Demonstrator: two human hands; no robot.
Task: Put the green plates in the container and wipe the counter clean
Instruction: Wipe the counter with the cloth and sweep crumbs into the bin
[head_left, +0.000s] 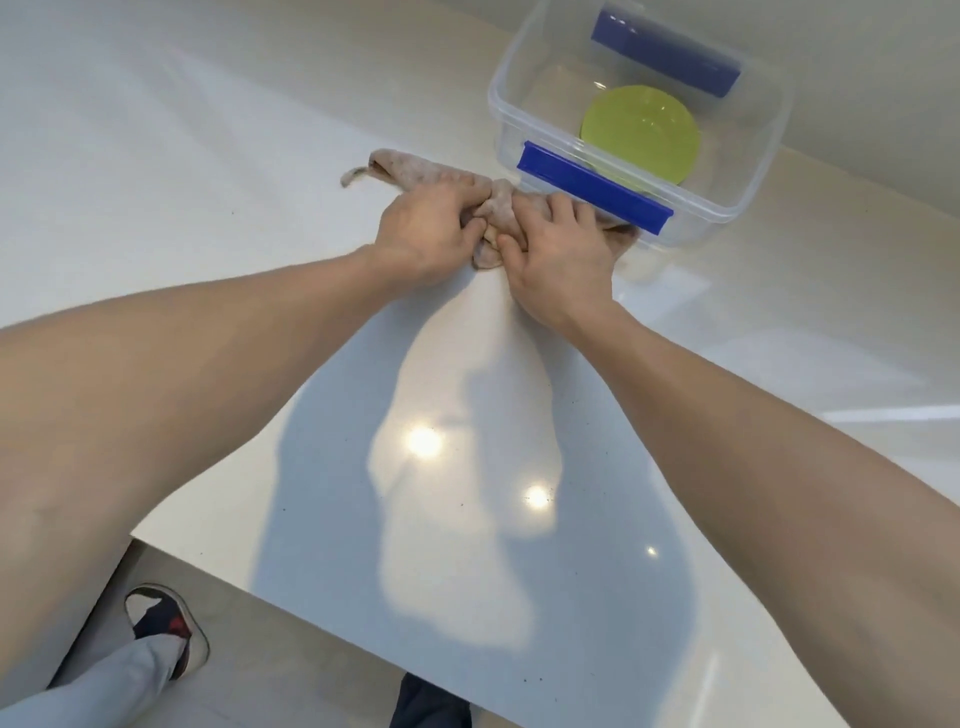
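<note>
Left hand (423, 236) and right hand (558, 249) sit side by side, fingers curled and pinching the bunched middle of the cloth (441, 174) against the table (208, 171). Cloth's long axis runs left-right under both hands; right end touches the container (761, 156), left tail lies free. Green plates (641, 132) already inside; wiping judged underway.

Both hands cover the middle of the cloth (415, 174), and the blue clip (592, 187) at the container's near wall hides the green plates' (641, 130) lower rim.
</note>
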